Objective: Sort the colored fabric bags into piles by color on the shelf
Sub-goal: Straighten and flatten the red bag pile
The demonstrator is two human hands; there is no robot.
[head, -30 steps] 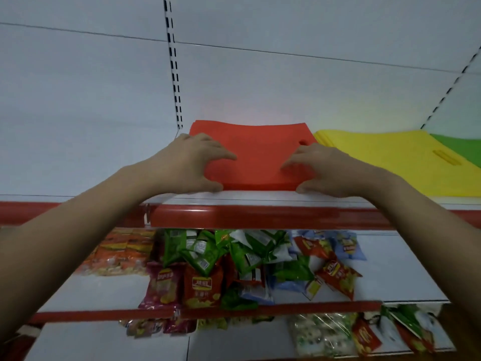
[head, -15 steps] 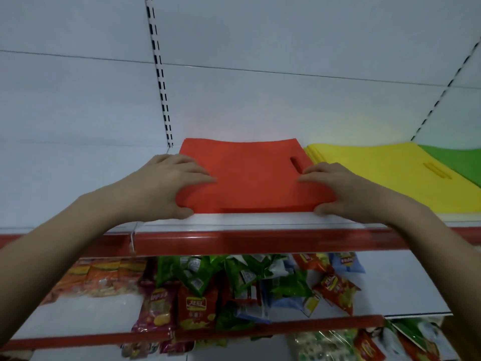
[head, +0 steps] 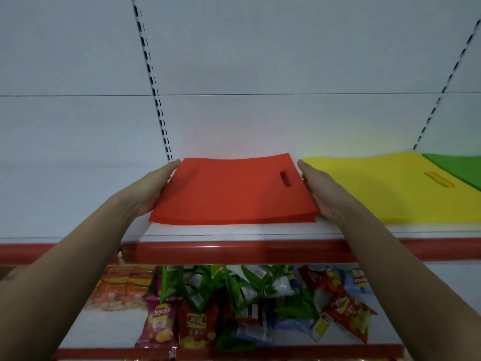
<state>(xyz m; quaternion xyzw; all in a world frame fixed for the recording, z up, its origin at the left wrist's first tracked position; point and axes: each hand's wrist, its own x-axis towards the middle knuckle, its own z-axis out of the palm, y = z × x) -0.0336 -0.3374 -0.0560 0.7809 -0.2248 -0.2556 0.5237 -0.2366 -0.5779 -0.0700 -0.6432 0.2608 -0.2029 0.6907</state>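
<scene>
A pile of red fabric bags (head: 229,194) lies flat on the white upper shelf (head: 234,230), its handle slot at the right. My left hand (head: 153,186) presses its straight fingers against the pile's left edge. My right hand (head: 320,191) lies flat against the right edge. A yellow pile (head: 385,188) sits just right of the red one, and a green pile (head: 458,168) shows at the far right, partly cut off by the frame.
The shelf has a red front rail (head: 234,251) and a white back panel with slotted uprights (head: 153,82). On the lower shelf lie several snack packets (head: 234,303) in green, red, orange and purple.
Both hands left the top of the red pile and moved out to its left and right edges, fingers now straight. The view tilted up.
</scene>
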